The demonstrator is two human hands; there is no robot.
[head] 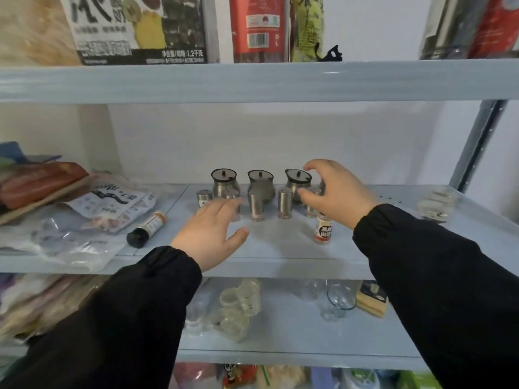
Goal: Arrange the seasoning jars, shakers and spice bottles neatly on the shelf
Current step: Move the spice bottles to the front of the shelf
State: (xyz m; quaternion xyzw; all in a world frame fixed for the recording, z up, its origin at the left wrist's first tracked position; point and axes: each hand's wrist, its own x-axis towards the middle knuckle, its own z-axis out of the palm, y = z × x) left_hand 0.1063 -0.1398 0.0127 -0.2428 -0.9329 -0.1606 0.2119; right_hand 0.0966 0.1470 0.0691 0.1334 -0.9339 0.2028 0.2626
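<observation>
On the middle shelf [280,248] three steel seasoning jars with dark lids stand in a back row: left jar [224,182], middle jar [261,183], right jar [297,182]. Steel shakers stand in front: one at far left [204,197], one in the middle [256,207], one right of it [284,203]. My left hand [212,234] hovers open over another shaker [233,203]. My right hand [335,193] curls around a clear-bottomed shaker [311,204], though whether it grips is unclear. A white pepper bottle [323,228] stands below it. A dark-capped bottle [147,228] lies on its side at left.
Food packets and plastic bags [84,214] crowd the shelf's left end. Small glass items [435,204] sit at the right end by the metal upright [477,144]. The shelf above holds boxes [134,29]; the shelf below holds glasses [338,303] and jars.
</observation>
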